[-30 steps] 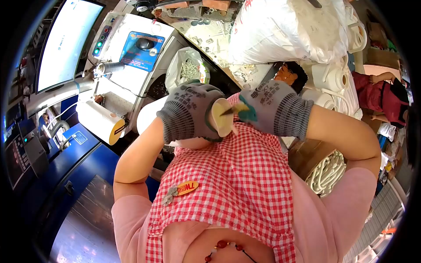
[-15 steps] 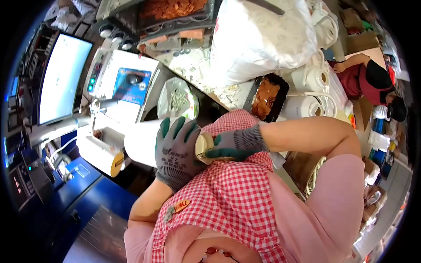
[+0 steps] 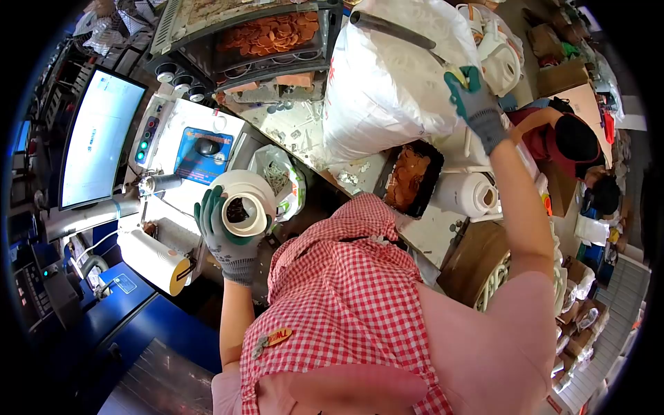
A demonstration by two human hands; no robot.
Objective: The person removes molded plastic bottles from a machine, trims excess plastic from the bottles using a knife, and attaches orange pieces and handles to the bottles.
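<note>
My left hand [image 3: 227,232], in a grey and green work glove, grips a white plastic jug-like shell [image 3: 257,185] by its side. Its round cream-coloured mouth faces me, with something dark visible through the opening. On the far right, my gloved right hand [image 3: 476,104] is closed around the yellowish end [image 3: 454,75] of a long dark tool [image 3: 393,29]. A thin neck joins that end to the dark part, which lies over a large white sack [image 3: 394,86]. The tool's exact kind is unclear.
A black tray of orange-brown pieces [image 3: 409,176] stands ahead, near more white plastic shells [image 3: 465,194]. An oven-like box [image 3: 242,45], a bag of pale scraps [image 3: 290,183] and a monitor [image 3: 100,142] are left. A person in dark red [image 3: 543,138] sits at right.
My right hand has left the shell's mouth and reached far right to the tool on the sack. My left hand has moved left, turning the shell's mouth up toward me.
</note>
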